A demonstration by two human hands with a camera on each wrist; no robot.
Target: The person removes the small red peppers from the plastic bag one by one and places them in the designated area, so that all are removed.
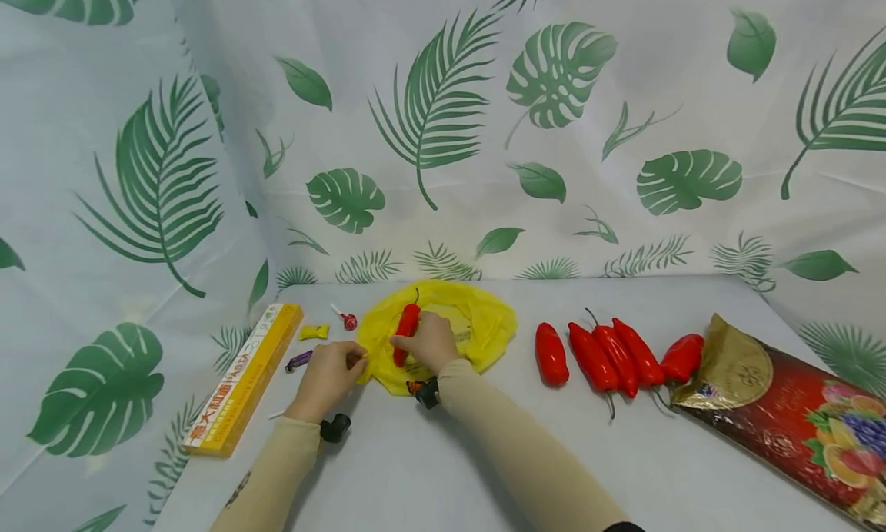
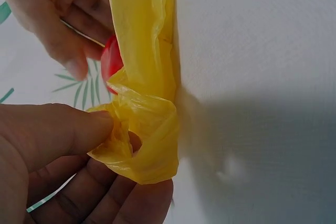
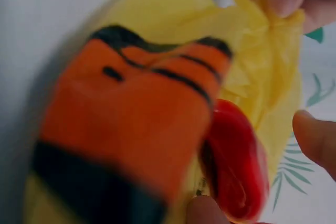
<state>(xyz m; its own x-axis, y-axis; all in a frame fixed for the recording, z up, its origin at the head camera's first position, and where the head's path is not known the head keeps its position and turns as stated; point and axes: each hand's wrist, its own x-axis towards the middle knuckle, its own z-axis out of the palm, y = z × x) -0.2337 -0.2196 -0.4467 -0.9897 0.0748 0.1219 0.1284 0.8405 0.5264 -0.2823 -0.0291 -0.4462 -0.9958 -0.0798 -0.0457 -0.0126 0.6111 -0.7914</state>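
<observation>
A yellow plastic bag (image 1: 494, 324) lies spread on the table with its mouth held up at the near left. My left hand (image 1: 331, 378) pinches the bag's rim between thumb and fingers, and the gathered film (image 2: 149, 140) bunches there. A glossy red chili pepper (image 1: 408, 320) with a dark stem is at the bag's opening. My right hand (image 1: 432, 340) is at this pepper, its thumb (image 3: 317, 142) apart from the red side and a fingertip (image 3: 205, 211) close on the other side. An orange and black print (image 3: 131, 114) shows on the bag's near side.
Left of the bag lie a yellow pasta box (image 1: 242, 382), a yellow-wrapped candy (image 1: 314, 332), a red lollipop (image 1: 349, 321) and a purple-wrapped candy (image 1: 299, 361). On the right are several red peppers (image 1: 551, 355) and a red-gold foil package (image 1: 789, 394). Leaf-printed cloth (image 1: 457, 232) hangs behind.
</observation>
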